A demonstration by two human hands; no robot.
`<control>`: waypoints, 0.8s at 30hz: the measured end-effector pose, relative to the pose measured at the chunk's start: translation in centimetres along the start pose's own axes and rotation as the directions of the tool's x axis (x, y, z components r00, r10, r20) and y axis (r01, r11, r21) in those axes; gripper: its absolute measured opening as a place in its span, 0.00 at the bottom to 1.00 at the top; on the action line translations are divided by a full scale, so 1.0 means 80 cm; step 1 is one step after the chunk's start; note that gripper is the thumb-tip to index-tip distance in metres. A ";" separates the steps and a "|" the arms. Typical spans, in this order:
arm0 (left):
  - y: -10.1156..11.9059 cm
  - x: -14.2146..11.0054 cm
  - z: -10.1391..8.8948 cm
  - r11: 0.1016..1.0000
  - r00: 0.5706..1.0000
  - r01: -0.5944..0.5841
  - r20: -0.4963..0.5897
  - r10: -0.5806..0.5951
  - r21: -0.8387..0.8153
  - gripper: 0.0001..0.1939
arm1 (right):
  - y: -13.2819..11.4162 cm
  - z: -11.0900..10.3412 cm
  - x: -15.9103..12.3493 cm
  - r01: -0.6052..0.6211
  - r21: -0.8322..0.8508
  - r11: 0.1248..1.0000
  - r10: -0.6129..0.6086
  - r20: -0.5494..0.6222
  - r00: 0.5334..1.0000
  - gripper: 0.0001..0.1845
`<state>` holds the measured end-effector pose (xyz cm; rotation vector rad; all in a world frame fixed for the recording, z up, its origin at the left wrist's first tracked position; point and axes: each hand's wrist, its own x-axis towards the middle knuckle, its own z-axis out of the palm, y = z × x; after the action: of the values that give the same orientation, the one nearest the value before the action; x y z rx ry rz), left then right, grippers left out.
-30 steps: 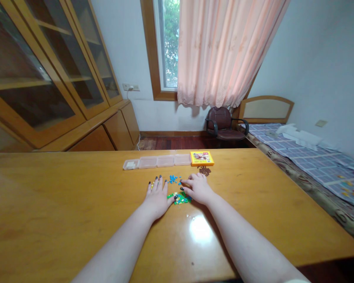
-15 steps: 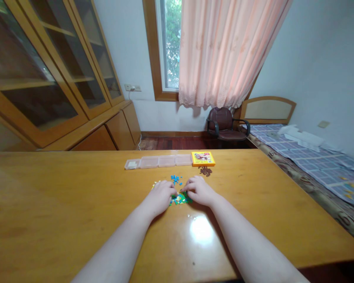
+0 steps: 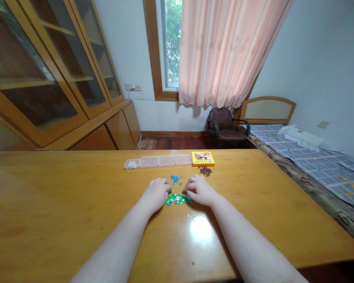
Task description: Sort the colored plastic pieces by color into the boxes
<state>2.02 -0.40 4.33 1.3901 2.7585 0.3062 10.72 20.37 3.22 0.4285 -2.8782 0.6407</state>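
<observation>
A mixed heap of tiny green, blue, white and pale yellow plastic pieces [image 3: 178, 199] lies on the table between my hands. At the heap's left edge is my left hand [image 3: 157, 193], fingers bent and pressed together; a pale speck shows by the fingertips, too small to name. My right hand [image 3: 200, 191] pinches at the heap's upper right, with a small dark piece [image 3: 185, 192] at its fingertips. Just beyond the hands sit loose blue pieces [image 3: 175, 179]. A group of brown pieces [image 3: 205, 171] lies farther right.
A row of clear plastic trays [image 3: 166, 160] stands near the table's far edge, beside a yellow box [image 3: 203, 158] with printed pictures. Behind the wooden table [image 3: 85, 208] are an office chair [image 3: 224, 124] and a glass-door cabinet [image 3: 67, 59]. A bed [image 3: 306, 157] is on the right.
My left hand has drawn back to the left, uncovering more of the mixed heap. The right hand stays almost in place, its fingertips shifted slightly.
</observation>
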 end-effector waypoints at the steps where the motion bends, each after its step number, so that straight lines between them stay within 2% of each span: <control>1: 0.000 0.000 0.000 1.000 1.000 -0.017 -0.004 0.017 -0.010 0.14 | -0.001 0.001 0.000 0.021 0.014 1.000 -0.022 0.012 1.000 0.10; 5: -0.001 0.001 0.005 0.994 0.995 -0.102 0.002 0.102 -0.042 0.15 | -0.004 0.007 0.001 0.073 0.021 0.997 -0.074 0.064 0.995 0.11; 10: -0.013 0.002 0.001 0.998 0.996 -0.055 0.065 0.055 -0.005 0.13 | -0.008 0.009 0.003 0.000 -0.056 0.998 0.003 0.064 0.998 0.13; 13: -0.019 0.002 -0.005 0.999 0.998 -0.041 0.038 0.040 0.007 0.13 | -0.008 0.009 0.004 -0.048 -0.061 0.997 0.049 0.020 0.999 0.15; 15: -0.017 0.002 -0.007 0.995 0.995 -0.097 0.029 0.097 -0.024 0.15 | -0.009 0.008 0.003 -0.024 -0.037 0.999 0.025 0.016 1.000 0.14; 19: -0.010 0.000 -0.004 0.974 0.973 -0.209 0.080 0.216 -0.088 0.18 | -0.011 0.009 0.003 0.060 -0.014 0.998 -0.059 0.067 0.996 0.11; 21: -0.012 -0.001 -0.003 0.977 0.975 -0.197 0.088 0.203 -0.076 0.18 | -0.012 0.010 0.003 0.053 -0.028 0.998 -0.051 0.079 0.996 0.12; 24: -0.021 -0.002 -0.002 0.988 0.986 -0.140 0.087 0.146 -0.068 0.17 | -0.011 0.012 0.004 -0.030 -0.078 0.997 0.033 0.044 0.998 0.16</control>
<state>0.76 -1.55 4.16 1.5488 2.5600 0.3211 10.58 19.11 2.80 0.3924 -2.9465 0.5290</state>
